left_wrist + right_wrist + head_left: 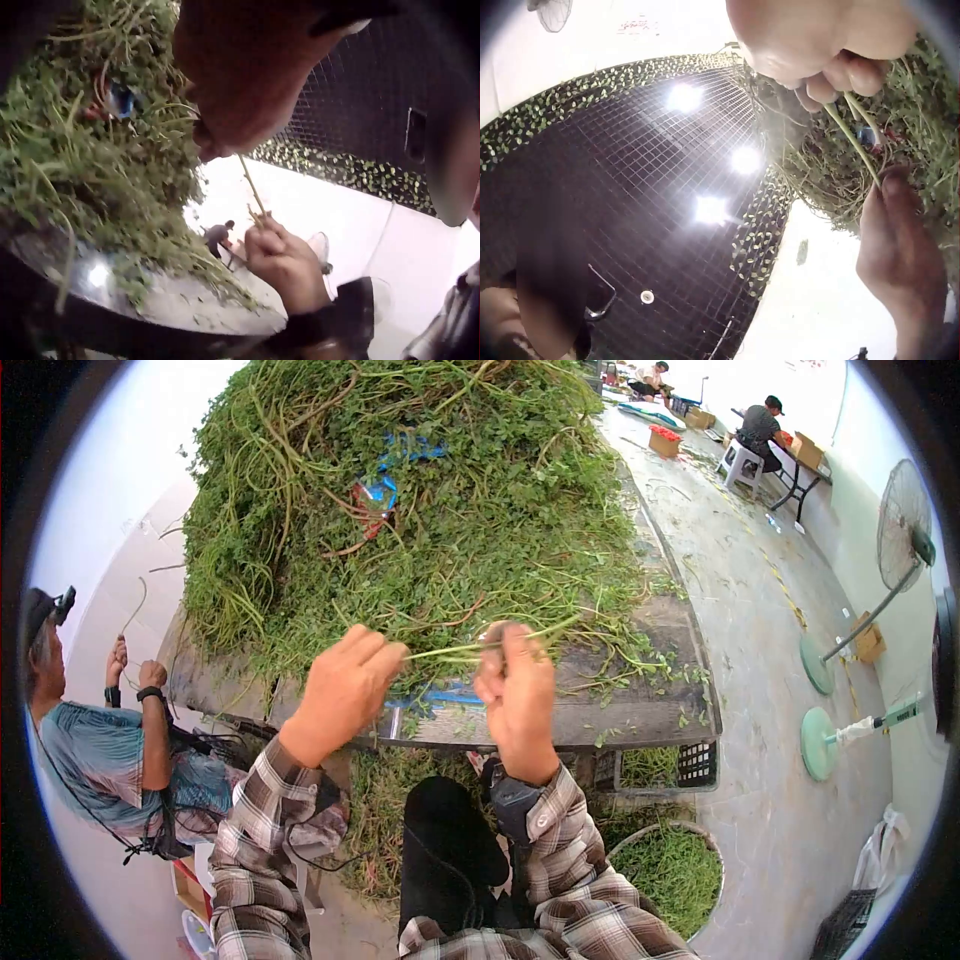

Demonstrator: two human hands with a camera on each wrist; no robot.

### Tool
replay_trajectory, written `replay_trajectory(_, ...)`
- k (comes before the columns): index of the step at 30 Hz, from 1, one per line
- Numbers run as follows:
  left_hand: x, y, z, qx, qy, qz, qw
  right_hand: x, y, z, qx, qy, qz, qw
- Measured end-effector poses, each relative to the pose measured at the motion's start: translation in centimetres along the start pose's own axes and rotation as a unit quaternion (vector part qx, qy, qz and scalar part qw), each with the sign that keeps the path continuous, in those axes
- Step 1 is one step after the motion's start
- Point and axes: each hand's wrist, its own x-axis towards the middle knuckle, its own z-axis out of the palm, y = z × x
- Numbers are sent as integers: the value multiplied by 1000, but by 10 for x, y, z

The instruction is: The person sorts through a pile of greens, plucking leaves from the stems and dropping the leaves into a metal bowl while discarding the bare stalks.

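Note:
A thin green stem (455,650) stretches between my two hands above the near edge of the table (640,710). My left hand (345,685) pinches one end of it with curled fingers. My right hand (515,680) grips the other end, with a couple of stalks poking out to the right. The same stem (251,187) shows in the left wrist view running from my left hand down to my right hand (281,262). In the right wrist view the stem (851,139) runs from my right hand (832,45) to my left hand (900,247). A big heap of leafy greens (420,500) fills the table behind.
A seated person (110,750) works at the left of the table. A round basin of greens (675,870) and a black crate (690,765) sit on the floor at the right. Two standing fans (900,530) are at the far right. Another person (760,430) sits far back.

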Motion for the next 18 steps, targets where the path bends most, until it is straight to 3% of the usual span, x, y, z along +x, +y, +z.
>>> replay_trajectory(2,-13,-14,-3,24,18,-21,999,6,-6,-8,32,9,-46,998)
replay_trajectory(11,-30,-29,-16,-60,-17,-26,998,3,7,-4,43,-7,-17,999)
replay_trajectory(13,-41,-37,-21,-75,-24,-29,996,3,8,-3,47,38,-38,997)
replay_trajectory(15,-65,-58,-23,-197,86,-282,935,15,-22,-35,79,52,-80,992)
replay_trajectory(16,-74,-71,-27,-148,121,-276,942,17,-34,-43,112,68,-130,983)
replay_trajectory(18,-83,-73,-41,-127,87,-302,941,14,-29,-43,101,49,-107,988)
